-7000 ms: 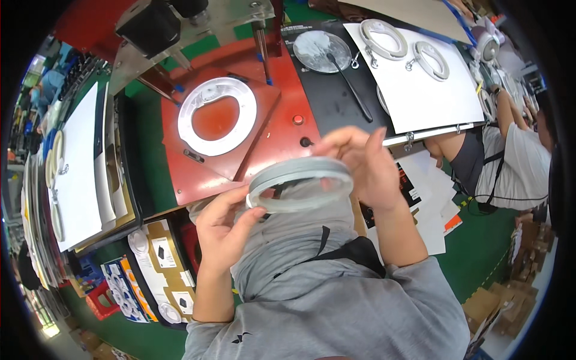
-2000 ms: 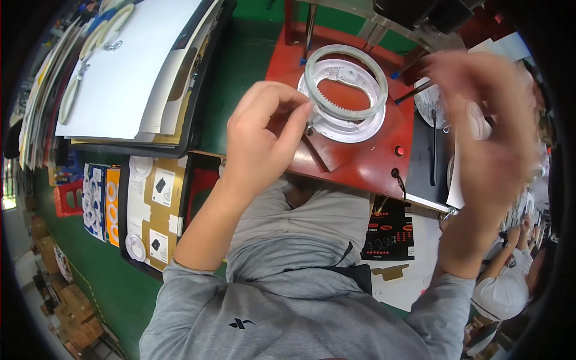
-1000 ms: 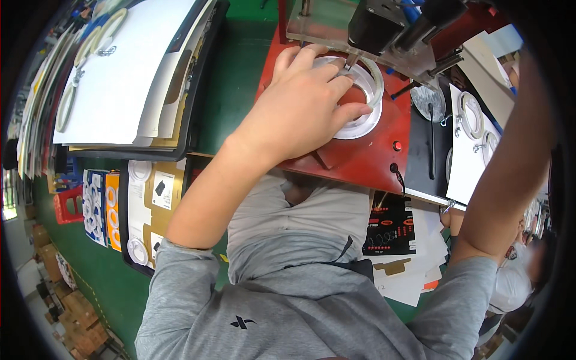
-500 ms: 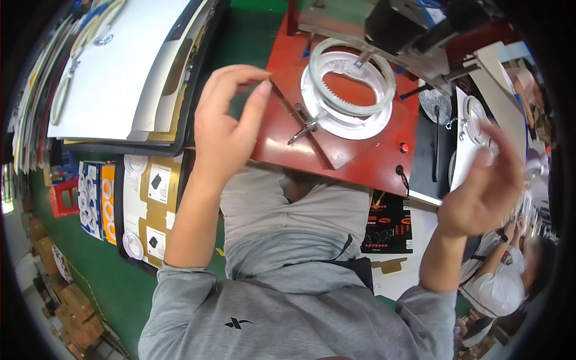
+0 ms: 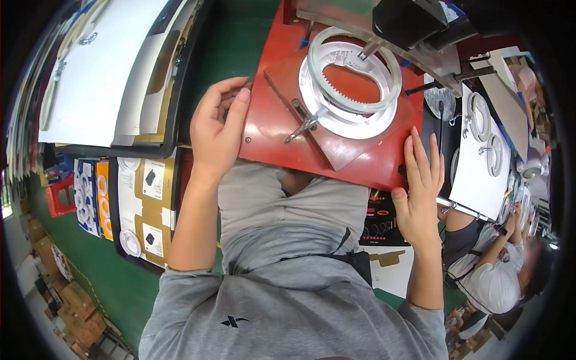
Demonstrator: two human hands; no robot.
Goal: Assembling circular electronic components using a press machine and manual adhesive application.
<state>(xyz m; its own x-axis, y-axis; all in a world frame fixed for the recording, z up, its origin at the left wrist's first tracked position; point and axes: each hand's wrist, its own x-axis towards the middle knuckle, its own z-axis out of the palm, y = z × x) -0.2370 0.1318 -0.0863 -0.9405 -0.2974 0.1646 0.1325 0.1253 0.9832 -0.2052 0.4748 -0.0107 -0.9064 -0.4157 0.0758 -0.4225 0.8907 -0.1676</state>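
Note:
A red machine base (image 5: 282, 147) lies in front of me, with a raised red plate on it. On that plate sits a white plastic ring (image 5: 366, 125), flat and wide. A pale translucent ring (image 5: 322, 90) with inner teeth is over it, tilted. A metal clamp with a screw (image 5: 304, 127) touches the plate beside the white ring. My left hand (image 5: 217, 129) is at the base's left edge, fingers bent, thumb apart, holding nothing. Along the right edge rests my right hand (image 5: 423, 189), fingers stretched out, covering the place of the red button.
The machine's head with a dark block (image 5: 409, 24) overhangs the far side. To the left stand a black tray (image 5: 171, 150) of cards and sheets and a red stool (image 5: 60, 197). White rings (image 5: 479, 117) lie on a white board at right. A co-worker (image 5: 489, 276) sits beyond.
My right hand has swung left from beside the machine to the base's right edge. My left hand has shifted slightly down and left, its fingers still bent. Both rings stay in place.

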